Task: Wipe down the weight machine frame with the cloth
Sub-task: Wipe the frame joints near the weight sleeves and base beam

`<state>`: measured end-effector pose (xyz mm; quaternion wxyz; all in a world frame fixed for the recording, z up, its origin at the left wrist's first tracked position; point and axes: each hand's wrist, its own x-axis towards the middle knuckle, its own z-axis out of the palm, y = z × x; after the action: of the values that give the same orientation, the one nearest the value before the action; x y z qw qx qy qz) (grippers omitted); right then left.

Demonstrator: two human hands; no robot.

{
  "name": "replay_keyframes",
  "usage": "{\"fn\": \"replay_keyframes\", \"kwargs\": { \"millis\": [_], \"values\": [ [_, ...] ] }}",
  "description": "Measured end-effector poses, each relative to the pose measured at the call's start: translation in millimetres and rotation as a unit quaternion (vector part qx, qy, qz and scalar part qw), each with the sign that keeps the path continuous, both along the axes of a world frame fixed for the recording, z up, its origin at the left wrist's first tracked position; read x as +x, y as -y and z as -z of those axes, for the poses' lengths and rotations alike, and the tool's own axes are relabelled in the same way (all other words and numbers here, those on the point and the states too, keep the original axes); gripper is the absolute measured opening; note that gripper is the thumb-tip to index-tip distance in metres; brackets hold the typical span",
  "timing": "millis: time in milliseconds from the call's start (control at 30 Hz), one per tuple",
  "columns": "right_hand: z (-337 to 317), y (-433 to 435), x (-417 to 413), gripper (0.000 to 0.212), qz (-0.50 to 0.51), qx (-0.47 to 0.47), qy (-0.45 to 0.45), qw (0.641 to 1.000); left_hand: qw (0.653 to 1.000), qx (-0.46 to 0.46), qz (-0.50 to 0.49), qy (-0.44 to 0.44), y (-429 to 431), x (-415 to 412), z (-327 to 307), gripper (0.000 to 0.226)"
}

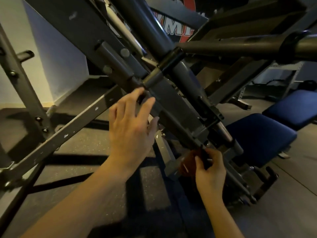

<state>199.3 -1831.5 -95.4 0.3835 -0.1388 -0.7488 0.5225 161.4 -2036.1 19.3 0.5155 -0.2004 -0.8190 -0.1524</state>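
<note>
1. Forearms (pixel 85 194) reach up from the lower edge of the view. The left hand (pixel 132 124) is open, with fingers spread and nearly straight, and holds nothing. Its fingertips touch the slanted beam of the weight machine frame (pixel 171 98).
2. Further down that beam, the right hand (pixel 210 169) has its fingers and thumb curled, pinching the cloth (pixel 187 162).
3. The dark red cloth is crumpled against the beam's lower end and partly hidden by the hand.
4. A round tube (pixel 149 26) crosses the beam just above the left hand.
5. A blue padded seat (pixel 260 134) sits to the right of the beam's lower end, and a second blue pad (pixel 295 107) lies beyond it.
6. Speckled rubber floor (pixel 85 143) lies under the beam, and a pale wall (pixel 60 48) stands behind its upper left.
</note>
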Motion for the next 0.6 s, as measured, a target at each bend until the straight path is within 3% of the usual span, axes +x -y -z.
{"fn": "replay_keyframes", "kwargs": {
  "millis": [67, 300, 467, 600],
  "values": [
    [11.6, -10.0, 0.4, 0.035, -0.006, 0.002, 0.008, 1.000, 0.998, -0.042, 0.036, 0.005, -14.3, 3.4, 15.1, 0.041],
    [50.9, -28.9, 0.9, 0.024, -0.017, -0.055, 0.037, 0.998, 0.966, -0.171, 0.091, 0.170, -39.7, -20.7, 66.7, 0.024],
    [86.3, -25.6, -22.4, 0.031, -0.001, -0.087, 0.092, 0.992, 0.947, -0.126, 0.100, 0.277, -53.7, -42.0, 124.6, 0.026],
    [91.7, -36.1, -49.5, 0.029, 0.064, -0.078, 0.035, 0.994, 0.923, -0.123, 0.106, 0.348, -70.2, -68.4, 162.8, 0.034]
  ]
}}
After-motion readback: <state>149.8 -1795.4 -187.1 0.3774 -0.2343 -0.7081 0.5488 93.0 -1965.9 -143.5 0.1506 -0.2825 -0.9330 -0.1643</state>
